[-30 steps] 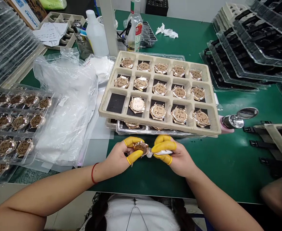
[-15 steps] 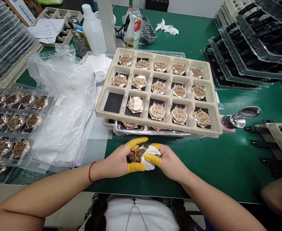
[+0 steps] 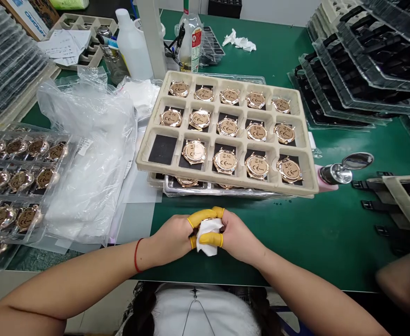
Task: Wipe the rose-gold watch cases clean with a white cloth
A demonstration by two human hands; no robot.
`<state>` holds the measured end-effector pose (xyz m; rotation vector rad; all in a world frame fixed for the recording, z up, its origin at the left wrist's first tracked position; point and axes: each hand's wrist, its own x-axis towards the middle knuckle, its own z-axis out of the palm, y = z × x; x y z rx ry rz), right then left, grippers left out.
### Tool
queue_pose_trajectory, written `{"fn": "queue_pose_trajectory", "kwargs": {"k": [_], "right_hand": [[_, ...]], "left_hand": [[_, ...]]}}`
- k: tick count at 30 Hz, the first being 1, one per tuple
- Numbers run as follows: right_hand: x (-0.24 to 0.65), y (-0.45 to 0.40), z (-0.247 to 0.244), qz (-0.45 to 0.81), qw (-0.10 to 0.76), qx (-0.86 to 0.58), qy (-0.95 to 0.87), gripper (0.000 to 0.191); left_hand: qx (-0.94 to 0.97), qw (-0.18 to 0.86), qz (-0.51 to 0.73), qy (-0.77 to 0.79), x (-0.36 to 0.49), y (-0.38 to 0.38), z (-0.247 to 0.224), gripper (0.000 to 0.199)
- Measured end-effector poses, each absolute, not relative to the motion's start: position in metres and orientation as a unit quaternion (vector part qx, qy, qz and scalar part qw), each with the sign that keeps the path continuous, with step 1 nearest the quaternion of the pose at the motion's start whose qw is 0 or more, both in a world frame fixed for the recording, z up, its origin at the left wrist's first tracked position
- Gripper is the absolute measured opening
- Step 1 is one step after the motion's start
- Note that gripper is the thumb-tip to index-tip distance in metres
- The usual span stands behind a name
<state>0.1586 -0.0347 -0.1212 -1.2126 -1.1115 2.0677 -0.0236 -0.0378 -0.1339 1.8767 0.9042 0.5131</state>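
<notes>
My left hand (image 3: 177, 235), in yellow finger cots, grips a watch case that is now almost wholly hidden behind a white cloth (image 3: 209, 237). The cloth is pinched in my right hand (image 3: 236, 237), also in yellow finger cots, and lies over the case. Both hands meet just in front of a beige tray (image 3: 225, 179). Rose-gold watch cases, such as one at the front (image 3: 225, 161), lie back side up in its compartments. The front left compartment (image 3: 163, 149) holds only a black pad.
At the left are clear trays of watch cases (image 3: 2, 217) and plastic bags (image 3: 86, 186). Bottles (image 3: 134, 46) stand behind. A pump dispenser (image 3: 336, 175), stacked black-filled trays (image 3: 358, 84) and a person's blurred arm (image 3: 404, 275) are at the right.
My hands have come closer together. The cloth has moved left over the watch case, whose engraved back showed before. The view has shifted slightly.
</notes>
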Motion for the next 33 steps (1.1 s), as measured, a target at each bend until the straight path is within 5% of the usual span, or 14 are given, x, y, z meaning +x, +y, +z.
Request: {"fn": "queue_pose_trajectory", "kwargs": {"k": [3, 8, 12, 19, 27, 33], "right_hand": [[0.155, -0.037, -0.122, 0.713, 0.269, -0.459, -0.456, 0.034], [0.162, -0.036, -0.12, 0.729, 0.291, -0.399, -0.474, 0.045], [0.168, -0.036, -0.118, 0.782, 0.295, -0.326, -0.442, 0.043], [0.163, -0.04, -0.112, 0.797, 0.279, -0.341, -0.414, 0.041], [0.17, -0.036, -0.113, 0.763, 0.293, -0.25, -0.519, 0.042], [0.172, -0.032, -0.11, 0.766, 0.349, -0.33, -0.427, 0.038]], "left_hand": [[0.788, 0.456, 0.209, 0.355, -0.02, -0.042, -0.133, 0.023], [0.595, 0.686, 0.248, 0.337, -0.021, -0.037, -0.12, 0.053], [0.437, 0.802, 0.296, 0.278, -0.023, -0.036, -0.122, 0.054], [0.375, 0.824, 0.328, 0.27, -0.022, -0.038, -0.129, 0.057], [0.31, 0.927, 0.165, 0.131, -0.03, -0.034, -0.119, 0.059], [0.447, 0.811, 0.26, 0.273, -0.063, -0.025, -0.049, 0.055]]}}
